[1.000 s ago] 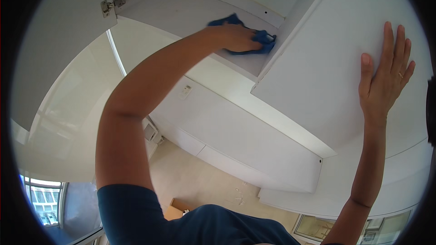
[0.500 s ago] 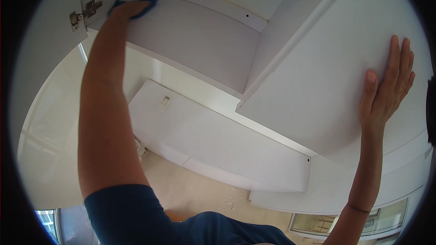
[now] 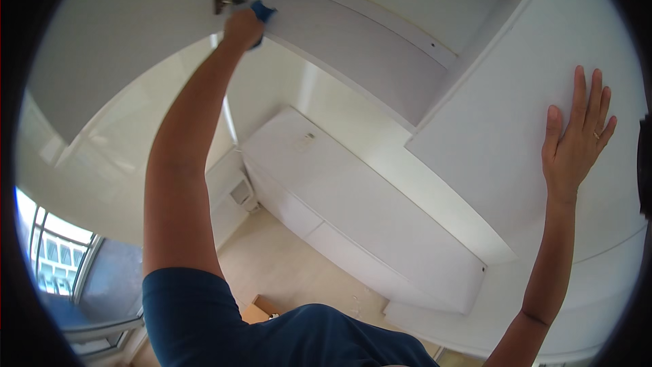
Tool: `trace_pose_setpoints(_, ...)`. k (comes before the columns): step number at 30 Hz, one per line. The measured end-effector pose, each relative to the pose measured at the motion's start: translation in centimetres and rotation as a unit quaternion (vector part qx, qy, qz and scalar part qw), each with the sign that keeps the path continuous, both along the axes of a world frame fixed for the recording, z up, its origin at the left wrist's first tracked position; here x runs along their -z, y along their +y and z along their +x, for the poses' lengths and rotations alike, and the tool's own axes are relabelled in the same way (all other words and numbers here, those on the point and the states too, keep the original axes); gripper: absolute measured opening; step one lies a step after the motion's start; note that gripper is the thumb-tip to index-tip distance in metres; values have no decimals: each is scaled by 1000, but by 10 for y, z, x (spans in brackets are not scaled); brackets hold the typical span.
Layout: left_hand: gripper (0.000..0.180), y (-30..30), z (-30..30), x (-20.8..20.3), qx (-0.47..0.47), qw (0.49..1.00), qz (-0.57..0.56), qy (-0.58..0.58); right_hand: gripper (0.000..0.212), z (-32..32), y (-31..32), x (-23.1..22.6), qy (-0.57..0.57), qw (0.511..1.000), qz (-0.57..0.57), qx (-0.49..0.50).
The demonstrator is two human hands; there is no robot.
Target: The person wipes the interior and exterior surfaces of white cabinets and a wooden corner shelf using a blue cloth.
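Observation:
A blue cloth is bunched in my left hand, whose fingers are closed round it. That hand is at the left front corner of an open white cabinet's bottom shelf, close to a metal hinge. The hinge joins the cabinet to its opened door on the left. Flat against a white cabinet door panel on the right lies my right hand, fingers spread and a ring on one of them.
Below the cabinet runs a long white lower unit with a small pale object on top. A window shows at the lower left. An orange-brown box-like thing stands on the light floor.
My left hand has drawn the cloth from deeper on the shelf to its front left corner beside the hinge. The view has swung left; my right hand still rests on the panel.

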State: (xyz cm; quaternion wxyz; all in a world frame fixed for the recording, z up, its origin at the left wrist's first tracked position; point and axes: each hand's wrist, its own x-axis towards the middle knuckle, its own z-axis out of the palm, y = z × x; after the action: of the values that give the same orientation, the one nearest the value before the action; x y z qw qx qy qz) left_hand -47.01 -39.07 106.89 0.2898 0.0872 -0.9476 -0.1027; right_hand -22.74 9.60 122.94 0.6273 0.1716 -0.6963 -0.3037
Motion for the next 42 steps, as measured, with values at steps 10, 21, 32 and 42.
trace_pose_setpoints(10, 53, -236, 253, -132, -273, 774, -390, 418, 51, 5, -1, -2, 10, 1000, -8, 6)
trace_pose_setpoints(21, 63, -292, 215, 3, -344, 862, -315, 200, 51, 5, -7, -6, 43, 997, 55, 21)
trace_pose_setpoints(32, 50, -116, 70, 59, -19, 947, -320, 23, 50, 3, -11, -4, 38, 998, 28, 36)
trace_pose_setpoints(42, 71, -262, 227, 76, -253, 915, -291, 116, 50, 9, -8, -5, 46, 998, 36, 37)
